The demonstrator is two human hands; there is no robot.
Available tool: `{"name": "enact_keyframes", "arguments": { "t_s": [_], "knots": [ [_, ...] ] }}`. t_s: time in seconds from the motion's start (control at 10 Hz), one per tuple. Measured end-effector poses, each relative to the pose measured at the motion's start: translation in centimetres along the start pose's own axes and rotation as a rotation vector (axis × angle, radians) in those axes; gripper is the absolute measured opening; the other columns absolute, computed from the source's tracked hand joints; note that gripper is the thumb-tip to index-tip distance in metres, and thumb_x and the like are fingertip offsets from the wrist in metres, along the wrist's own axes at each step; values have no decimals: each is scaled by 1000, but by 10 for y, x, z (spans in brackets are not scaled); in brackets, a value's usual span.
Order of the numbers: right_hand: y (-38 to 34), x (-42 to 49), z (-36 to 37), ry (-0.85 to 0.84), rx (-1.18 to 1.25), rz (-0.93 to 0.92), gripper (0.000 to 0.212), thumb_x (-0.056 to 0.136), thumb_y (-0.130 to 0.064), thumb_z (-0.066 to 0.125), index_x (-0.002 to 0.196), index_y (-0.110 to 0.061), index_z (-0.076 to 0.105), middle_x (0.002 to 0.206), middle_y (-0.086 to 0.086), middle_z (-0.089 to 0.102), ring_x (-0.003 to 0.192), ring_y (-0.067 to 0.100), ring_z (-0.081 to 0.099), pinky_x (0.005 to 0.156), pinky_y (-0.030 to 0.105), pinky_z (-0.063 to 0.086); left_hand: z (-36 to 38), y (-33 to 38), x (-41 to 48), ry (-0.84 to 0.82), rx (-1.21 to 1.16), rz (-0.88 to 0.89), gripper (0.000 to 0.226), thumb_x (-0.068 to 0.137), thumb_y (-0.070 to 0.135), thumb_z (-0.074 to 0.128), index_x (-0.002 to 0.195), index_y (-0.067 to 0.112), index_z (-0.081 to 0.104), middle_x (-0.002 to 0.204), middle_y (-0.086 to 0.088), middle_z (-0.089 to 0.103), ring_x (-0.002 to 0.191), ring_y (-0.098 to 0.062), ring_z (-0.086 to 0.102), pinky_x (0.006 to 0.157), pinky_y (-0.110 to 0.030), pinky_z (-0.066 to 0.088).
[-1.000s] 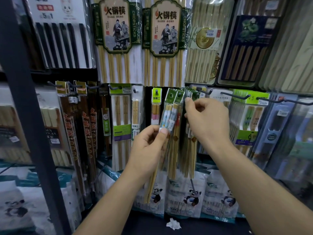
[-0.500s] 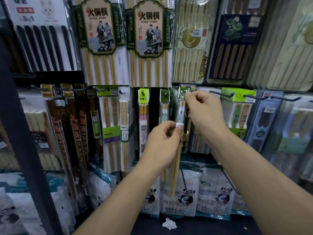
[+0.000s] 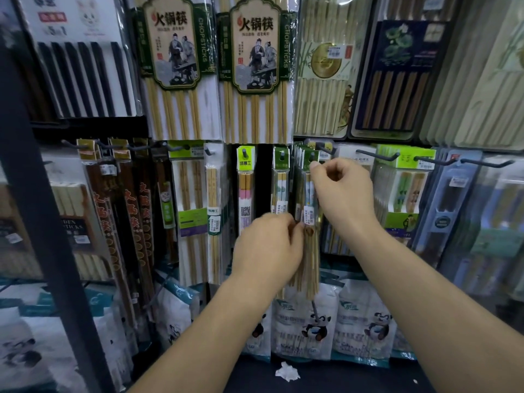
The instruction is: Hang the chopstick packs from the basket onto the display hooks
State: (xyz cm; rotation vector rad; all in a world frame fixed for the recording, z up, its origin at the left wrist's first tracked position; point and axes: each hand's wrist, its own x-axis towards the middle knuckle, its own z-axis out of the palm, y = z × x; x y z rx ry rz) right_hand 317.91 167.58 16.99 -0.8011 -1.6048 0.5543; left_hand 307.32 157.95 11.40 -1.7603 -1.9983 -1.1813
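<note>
At the hook (image 3: 322,148) mid-rack, the pack (image 3: 309,214) now sits upright, no longer tilted out, my right grip (image 3: 344,192) pinching its header and left grip (image 3: 269,248) pinching its sticks, so I judge it nearly hung.

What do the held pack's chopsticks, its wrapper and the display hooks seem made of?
Chopsticks: probably bamboo or pale wood, matt tan, unpainted lower ends.
Chopstick pack wrapper: clear plastic film, faintly glossy, with a green card header.
Display hook: likely metal wire with a dark matt coating, thin with an upturned tip.
</note>
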Motion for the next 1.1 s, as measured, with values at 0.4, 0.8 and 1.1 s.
{"name": "enact_keyframes", "arguments": {
  "t_s": [0.4,0.8,1.1],
  "knots": [
    [45,-38,26,-386,-14,122,69,106,-52,26,162,-27,-6,170,-6,1,155,13,9,126,38,12,35,-16,16,-100,-519,-329,71,108,43,42,164,28,1,171,1,17,155,-19,21,109,-25,17],
    [53,-39,18,-406,78,186,72,103,-59,31,161,-34,-3,169,-9,8,153,11,16,118,28,16,33,-19,18,-157,-591,-346,74,108,41,43,164,28,-4,172,4,11,156,-14,15,114,-25,13],
    [-22,-67,-107,-63,141,-59,16,102,-33,54,110,-40,66,108,-15,70,99,-1,65,91,25,57,-28,-13,-55,-162,-530,-317,50,104,34,56,152,33,41,140,20,57,120,19,48,113,-20,39]
  ]
}}
